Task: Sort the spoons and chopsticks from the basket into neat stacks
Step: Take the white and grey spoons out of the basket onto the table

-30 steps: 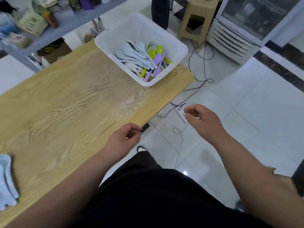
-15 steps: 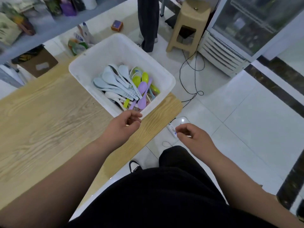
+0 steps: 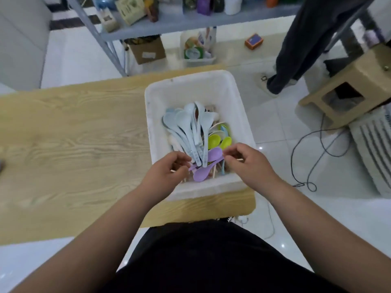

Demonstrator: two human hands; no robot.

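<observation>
Right, both hands are in the white rectangular plastic basket (image 3: 190, 87), which sits at the right end of the light wood-grain table (image 3: 74, 134), its near wall close to the table's near edge. Inside it's a jumble. A fan of pale blue plastic soup spoons (image 3: 190, 132) lies on top, bowls toward the far wall and handles pointing near. To their right sit the lime-green plastic spoons (image 3: 213, 140), bowls up. Nearest of all, two lilac-purple plastic spoons (image 3: 203, 173) lie crosswise, one bowl near, one bowl right. Thin pale wooden chopsticks (image 3: 214, 173) poke out underneath at the near end.

The left hand (image 3: 169, 172) is at the basket's near-left corner, its fingers (image 3: 182, 159) curled in beside a purple handle. Whether they actually grip it, I can't tell. The right hand (image 3: 248, 163) is at the near-right side, fingers (image 3: 232, 151) bent toward the upper purple bowl, with a thin stick showing just beside them. Holding or only touching? Can't tell there either.

Beyond the table stands a grey metal shelf rack (image 3: 190, 24), and a second person's dark-trousered leg (image 3: 296, 49) is far right.
</observation>
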